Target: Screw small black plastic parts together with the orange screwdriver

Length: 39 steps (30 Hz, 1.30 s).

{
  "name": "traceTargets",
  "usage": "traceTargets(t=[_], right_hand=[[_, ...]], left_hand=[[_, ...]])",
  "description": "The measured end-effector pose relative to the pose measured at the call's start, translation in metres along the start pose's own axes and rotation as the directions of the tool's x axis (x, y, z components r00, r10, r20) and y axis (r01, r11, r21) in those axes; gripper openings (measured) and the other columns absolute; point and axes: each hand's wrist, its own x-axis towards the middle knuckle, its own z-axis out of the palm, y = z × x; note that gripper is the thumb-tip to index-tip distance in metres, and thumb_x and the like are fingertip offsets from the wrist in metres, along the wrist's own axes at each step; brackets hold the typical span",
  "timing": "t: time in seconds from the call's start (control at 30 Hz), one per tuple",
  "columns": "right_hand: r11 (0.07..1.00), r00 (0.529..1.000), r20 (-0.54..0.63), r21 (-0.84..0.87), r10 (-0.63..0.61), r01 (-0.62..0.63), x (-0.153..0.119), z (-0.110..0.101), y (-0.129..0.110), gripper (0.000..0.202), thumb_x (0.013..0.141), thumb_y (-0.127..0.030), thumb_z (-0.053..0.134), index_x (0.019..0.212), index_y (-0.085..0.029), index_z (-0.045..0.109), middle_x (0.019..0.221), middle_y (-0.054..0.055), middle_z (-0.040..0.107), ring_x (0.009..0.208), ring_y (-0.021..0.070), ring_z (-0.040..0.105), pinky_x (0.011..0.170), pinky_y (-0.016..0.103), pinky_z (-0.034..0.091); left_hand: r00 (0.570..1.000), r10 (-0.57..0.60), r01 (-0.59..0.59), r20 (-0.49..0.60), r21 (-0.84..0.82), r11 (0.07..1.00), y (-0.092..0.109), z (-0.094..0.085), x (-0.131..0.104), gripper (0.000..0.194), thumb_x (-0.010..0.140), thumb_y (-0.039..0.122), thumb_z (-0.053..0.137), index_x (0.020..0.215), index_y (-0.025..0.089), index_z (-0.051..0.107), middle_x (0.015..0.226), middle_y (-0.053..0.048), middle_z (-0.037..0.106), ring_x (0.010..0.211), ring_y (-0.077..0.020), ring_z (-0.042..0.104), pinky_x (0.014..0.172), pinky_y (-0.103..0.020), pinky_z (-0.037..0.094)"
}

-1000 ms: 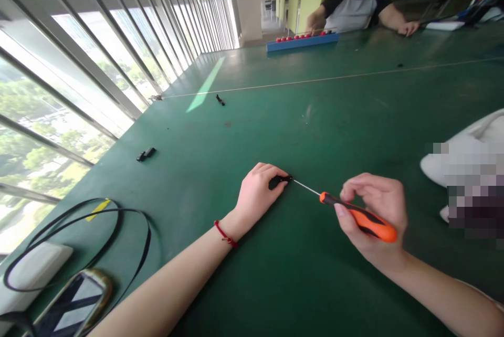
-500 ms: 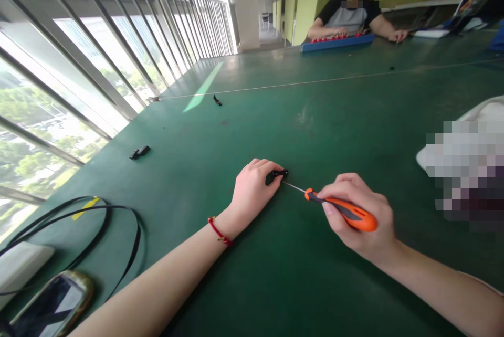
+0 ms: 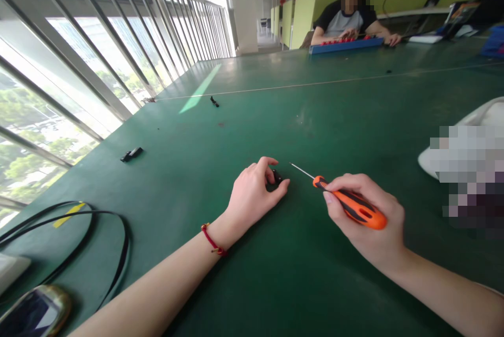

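My left hand, with a red cord bracelet at the wrist, rests low over the green table. A small black part sits between its curled fingers and thumb, mostly covered; the index finger is lifted away from the thumb. My right hand is closed around an orange and black screwdriver. The thin metal shaft points up and to the left, its tip in the air a short way right of the left index finger, apart from the black part.
Black pieces lie at left and farther back. A black strap loop and a phone are at lower left, by a railing. A person sits across the table behind a blue tray. A whitish object stands right.
The screwdriver tip has drawn back from the black part, and my right hand has shifted slightly right. My left index finger and thumb have spread apart, and the black part has turned.
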Motion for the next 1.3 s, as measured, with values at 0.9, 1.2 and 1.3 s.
traceTargets(t=[0.9,1.2,1.3], right_hand=[[0.993,0.994,0.057,0.079,-0.09,0.085,-0.0007,-0.0041,-0.0021,0.012,0.075,-0.011,0.057,0.081,-0.022,0.056,0.069,-0.001,0.059,0.061,0.012,0.055,0.056,0.026,0.045],[0.996,0.994,0.094,0.066,-0.06,0.054,-0.0012,-0.0033,-0.0011,0.008,0.077,-0.014,0.057,0.081,-0.021,0.056,0.07,-0.001,0.061,0.06,0.0118,0.057,0.055,0.025,0.046],[0.997,0.996,0.088,0.075,-0.02,0.013,-0.0013,-0.0027,-0.0021,0.005,0.079,-0.017,0.056,0.08,-0.022,0.057,0.071,-0.001,0.064,0.061,0.013,0.06,0.057,0.026,0.048]], left_hand=[[0.996,0.074,-0.073,-0.045,0.034,0.997,-0.0065,0.0009,-0.0006,0.011,0.08,0.019,0.056,0.087,0.021,0.064,0.086,0.0,0.065,0.083,-0.0167,0.059,0.075,-0.029,0.048],[0.992,0.115,-0.113,-0.046,0.028,0.993,-0.0047,-0.0001,0.0,0.012,0.081,0.019,0.055,0.085,0.02,0.066,0.088,-0.001,0.067,0.083,-0.0164,0.06,0.074,-0.028,0.048],[0.991,0.129,-0.128,-0.045,0.023,0.992,-0.0049,-0.0002,0.0002,0.012,0.08,0.017,0.055,0.085,0.02,0.066,0.088,-0.001,0.068,0.084,-0.0163,0.06,0.076,-0.028,0.048]])
